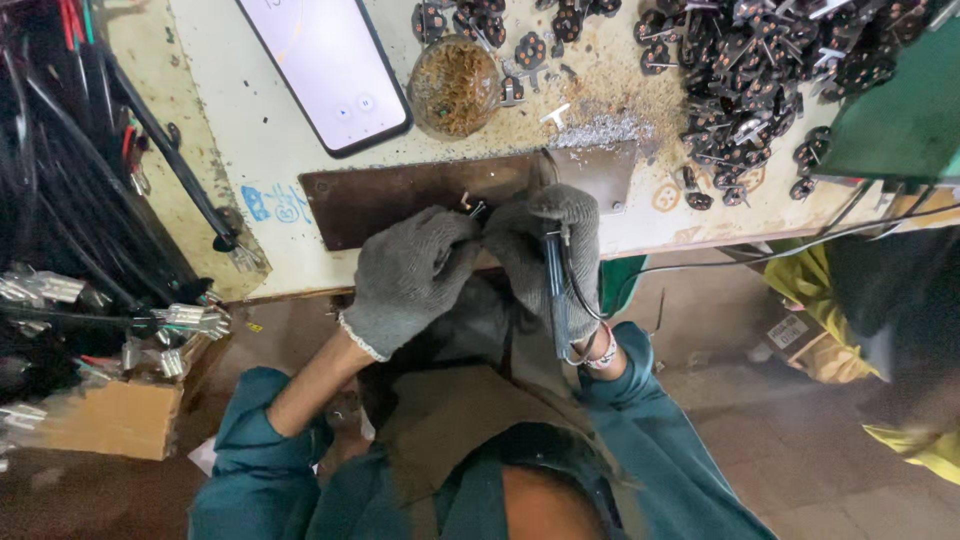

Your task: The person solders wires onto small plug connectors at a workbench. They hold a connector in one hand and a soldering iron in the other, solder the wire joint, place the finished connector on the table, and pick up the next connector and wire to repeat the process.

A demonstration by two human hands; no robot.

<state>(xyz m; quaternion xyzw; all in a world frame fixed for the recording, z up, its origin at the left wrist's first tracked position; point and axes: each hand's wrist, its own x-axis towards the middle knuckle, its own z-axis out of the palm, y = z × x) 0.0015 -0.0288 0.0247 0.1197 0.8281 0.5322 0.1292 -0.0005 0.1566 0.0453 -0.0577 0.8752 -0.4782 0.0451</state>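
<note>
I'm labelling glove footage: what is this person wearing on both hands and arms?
Both the left hand and the right hand wear grey knitted work gloves with pale cuff edging. Teal long sleeves are pushed up the forearms. A pink and white beaded bracelet circles the right wrist.

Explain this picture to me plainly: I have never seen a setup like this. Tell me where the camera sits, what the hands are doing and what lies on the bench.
The camera sits on the person's head and looks down. Both hands wear grey knit gloves. The right hand grips a blue-handled tool with a cord, probably a soldering iron. The left hand pinches a small part with metal prongs over a brown plate. On the worn bench lie a phone, a round tin of brownish wire wool, solder crumbs and a pile of small black parts. Cables with metal ends hang at the left.
</note>
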